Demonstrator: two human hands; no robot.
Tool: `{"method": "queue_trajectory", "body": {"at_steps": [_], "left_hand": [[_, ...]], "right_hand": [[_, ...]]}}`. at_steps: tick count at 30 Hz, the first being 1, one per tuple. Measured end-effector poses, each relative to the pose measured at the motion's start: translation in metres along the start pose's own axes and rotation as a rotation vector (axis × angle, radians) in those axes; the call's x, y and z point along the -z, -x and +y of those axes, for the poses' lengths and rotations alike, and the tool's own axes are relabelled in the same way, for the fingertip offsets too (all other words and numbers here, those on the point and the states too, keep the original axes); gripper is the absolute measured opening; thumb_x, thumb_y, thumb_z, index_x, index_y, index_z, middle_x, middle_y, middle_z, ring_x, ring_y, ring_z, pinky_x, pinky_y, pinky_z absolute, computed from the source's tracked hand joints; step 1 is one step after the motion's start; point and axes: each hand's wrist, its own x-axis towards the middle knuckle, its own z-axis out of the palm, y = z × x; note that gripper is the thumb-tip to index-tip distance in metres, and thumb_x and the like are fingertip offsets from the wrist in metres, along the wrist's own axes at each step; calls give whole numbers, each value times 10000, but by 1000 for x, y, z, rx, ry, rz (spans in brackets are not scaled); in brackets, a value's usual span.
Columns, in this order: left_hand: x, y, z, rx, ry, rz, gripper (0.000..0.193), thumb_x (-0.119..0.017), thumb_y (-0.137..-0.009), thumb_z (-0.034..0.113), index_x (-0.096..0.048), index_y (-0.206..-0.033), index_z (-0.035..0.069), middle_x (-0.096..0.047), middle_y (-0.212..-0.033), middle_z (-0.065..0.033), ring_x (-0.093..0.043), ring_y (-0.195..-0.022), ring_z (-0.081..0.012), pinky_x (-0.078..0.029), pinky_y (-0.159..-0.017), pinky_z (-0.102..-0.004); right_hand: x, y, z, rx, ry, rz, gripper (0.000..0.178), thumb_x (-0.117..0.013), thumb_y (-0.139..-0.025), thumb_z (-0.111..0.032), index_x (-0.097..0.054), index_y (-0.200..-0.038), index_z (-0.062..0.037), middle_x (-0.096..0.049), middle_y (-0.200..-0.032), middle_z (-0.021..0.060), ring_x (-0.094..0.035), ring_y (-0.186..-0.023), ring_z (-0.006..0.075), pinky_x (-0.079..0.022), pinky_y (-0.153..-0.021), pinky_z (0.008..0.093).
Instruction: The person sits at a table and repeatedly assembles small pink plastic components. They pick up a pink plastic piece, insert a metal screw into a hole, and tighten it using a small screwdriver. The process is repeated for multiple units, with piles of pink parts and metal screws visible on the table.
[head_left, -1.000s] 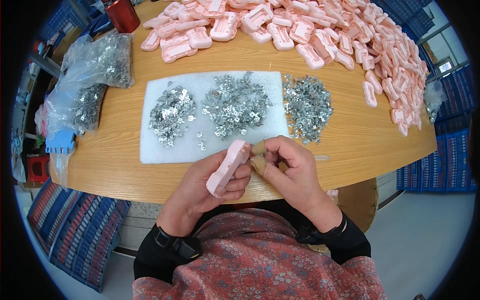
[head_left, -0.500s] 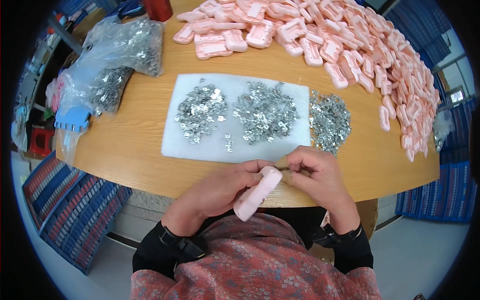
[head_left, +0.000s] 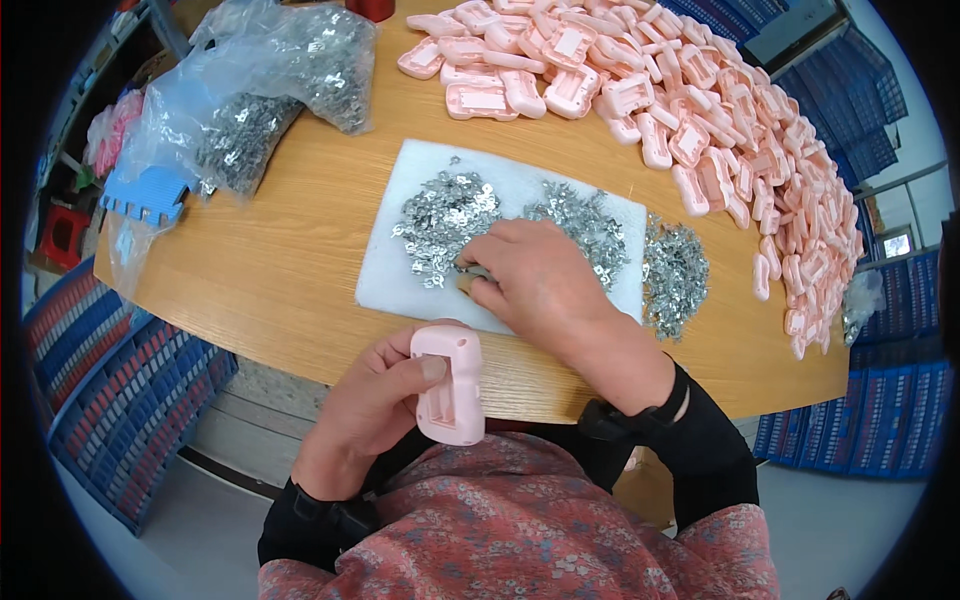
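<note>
In my head view, my left grip (head_left: pixel 375 390) is closed around the pink casing (head_left: pixel 466 385), thumb at its recess; a slack thumb could let the smooth shell slip. My right grip (head_left: pixel 545 280) is above the white pad (head_left: pixel 385 280), small metal pieces (head_left: pixel 450 220) just beyond its fingertips. Whether one is pinched, I can't tell; tangled pieces might come up doubled.

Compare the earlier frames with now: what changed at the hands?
Right hand moved off the pink shell, forward and left over the white pad, fingers at the left metal pile; whether they grip a piece is unclear. Left hand still holds the shell, now turned with its recess facing the camera. Camera view shifted. Bagged metal parts and pink shell heap look unchanged.
</note>
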Motion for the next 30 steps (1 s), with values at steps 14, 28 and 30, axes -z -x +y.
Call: {"method": "queue_trajectory", "body": {"at_steps": [14,28,30], "left_hand": [[-12,-18,7,3,-93,-76,520,-459,-1021,188,-291,-1495,54,-614,-1201,-200,-656,-1054,-294,-594,-844,-473],[-44,-38,-11,97,-22,-93,544,-335,-1062,250,-195,-1556,67,-554,-1237,-148,-639,-1046,-273,-569,-859,-470],[-46,-38,-13,95,-51,-65,539,-336,-1064,248,-199,-1555,70,-554,-1230,-143,-635,-1039,-263,-569,-854,-463]], "right_hand": [[29,32,-13,-435,-838,76,82,-676,-911,-91,-669,-945,-16,-588,-815,-32,-506,-792,44,-425,-716,220],[16,75,-1,-130,-232,246,194,-732,-709,-74,-663,-890,-63,-587,-753,52,-568,-731,252,-414,-748,363],[14,77,-2,-49,-95,288,204,-741,-694,-81,-661,-882,-76,-585,-757,44,-562,-749,250,-405,-750,368]]}}
